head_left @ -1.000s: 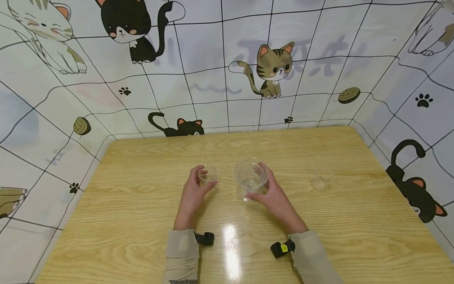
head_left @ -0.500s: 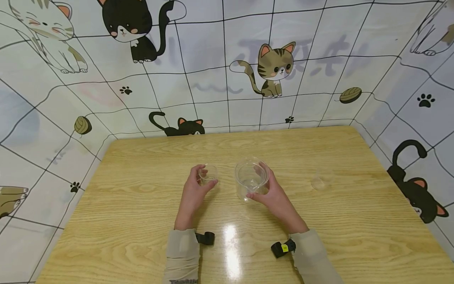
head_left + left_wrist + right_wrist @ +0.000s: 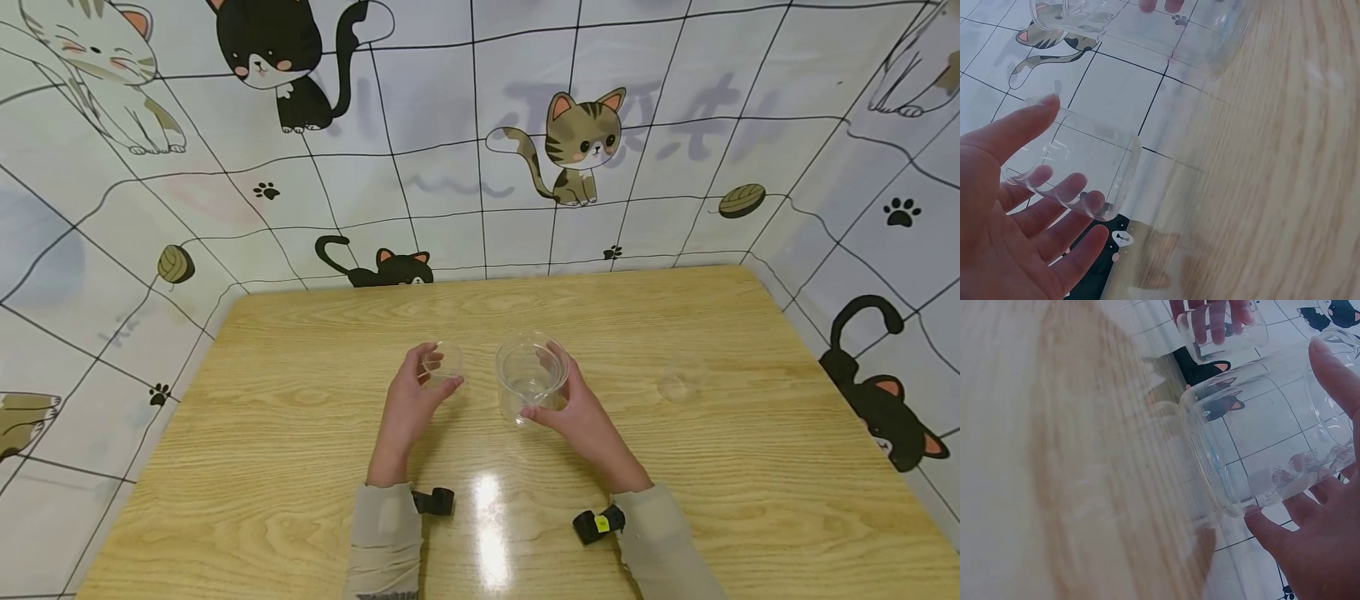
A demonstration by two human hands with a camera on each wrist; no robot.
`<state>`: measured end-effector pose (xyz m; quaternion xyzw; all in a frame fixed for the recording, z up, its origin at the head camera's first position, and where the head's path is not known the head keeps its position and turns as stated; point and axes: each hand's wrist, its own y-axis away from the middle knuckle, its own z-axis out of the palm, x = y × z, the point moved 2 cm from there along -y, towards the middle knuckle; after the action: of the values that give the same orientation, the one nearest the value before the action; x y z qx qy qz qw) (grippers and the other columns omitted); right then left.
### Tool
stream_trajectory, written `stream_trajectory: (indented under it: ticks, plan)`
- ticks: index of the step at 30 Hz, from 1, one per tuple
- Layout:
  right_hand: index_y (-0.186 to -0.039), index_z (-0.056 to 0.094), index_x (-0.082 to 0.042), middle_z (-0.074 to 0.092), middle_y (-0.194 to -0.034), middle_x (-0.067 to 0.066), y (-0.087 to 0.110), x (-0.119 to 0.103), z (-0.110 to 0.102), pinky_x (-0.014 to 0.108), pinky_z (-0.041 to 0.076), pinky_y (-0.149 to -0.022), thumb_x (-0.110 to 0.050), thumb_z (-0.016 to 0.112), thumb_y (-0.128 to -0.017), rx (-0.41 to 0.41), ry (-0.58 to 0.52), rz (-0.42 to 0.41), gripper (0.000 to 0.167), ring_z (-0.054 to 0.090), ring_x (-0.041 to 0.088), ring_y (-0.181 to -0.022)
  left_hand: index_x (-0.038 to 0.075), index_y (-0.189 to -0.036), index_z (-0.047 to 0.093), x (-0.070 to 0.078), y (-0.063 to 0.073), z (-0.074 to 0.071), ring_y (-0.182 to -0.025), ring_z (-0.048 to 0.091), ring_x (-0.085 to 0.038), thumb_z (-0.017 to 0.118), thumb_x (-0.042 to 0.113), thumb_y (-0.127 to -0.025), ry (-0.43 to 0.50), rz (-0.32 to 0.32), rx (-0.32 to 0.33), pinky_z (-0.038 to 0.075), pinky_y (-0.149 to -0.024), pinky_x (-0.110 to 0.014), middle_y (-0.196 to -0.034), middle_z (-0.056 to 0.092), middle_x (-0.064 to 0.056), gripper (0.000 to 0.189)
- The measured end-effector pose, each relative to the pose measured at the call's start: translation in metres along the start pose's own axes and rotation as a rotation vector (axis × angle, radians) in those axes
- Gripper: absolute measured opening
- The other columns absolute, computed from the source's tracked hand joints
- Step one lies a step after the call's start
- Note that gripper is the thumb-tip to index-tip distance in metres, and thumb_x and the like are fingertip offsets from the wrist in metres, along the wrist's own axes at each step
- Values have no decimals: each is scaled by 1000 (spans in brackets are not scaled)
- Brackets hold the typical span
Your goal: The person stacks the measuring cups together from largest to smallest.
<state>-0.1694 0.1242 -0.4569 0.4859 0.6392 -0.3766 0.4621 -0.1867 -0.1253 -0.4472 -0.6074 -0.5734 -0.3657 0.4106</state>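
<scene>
My left hand (image 3: 408,407) grips a small clear cup (image 3: 1094,150) around its side, thumb near the rim and fingers along the opposite wall. In the left wrist view, the cup's base hangs just above the wooden surface. My right hand (image 3: 583,418) holds a wider, taller clear jar (image 3: 516,393) between thumb and fingers, its round mouth facing up. The right wrist view shows the jar's thick base (image 3: 1210,465) close to the tabletop. Both vessels are see-through and nothing shows inside them. A short gap separates the two.
A faint clear round piece (image 3: 677,383) lies on the wooden table (image 3: 300,467) to the right of the jar. White walls (image 3: 442,183) printed with cats and grid lines border the table at the back and sides. Black straps (image 3: 435,502) sit at both wrists.
My left hand has risen slightly and shifted a little away from me, carrying the small cup. My right hand and the jar have stayed in place.
</scene>
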Motion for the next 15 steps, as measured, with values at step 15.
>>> stream_trajectory:
  ticks: [15]
  plan:
    - [-137, 10, -46, 27, -142, -11, 0, -2, 1, 56, 25, -95, -26, 75, -72, -4, 1, 15, 94, 29, 29, -127, 16, -131, 39, 8, 1, -2, -105, 50, -17, 64, 48, -76, 11, 79, 11, 37, -92, -39, -118, 53, -4, 68]
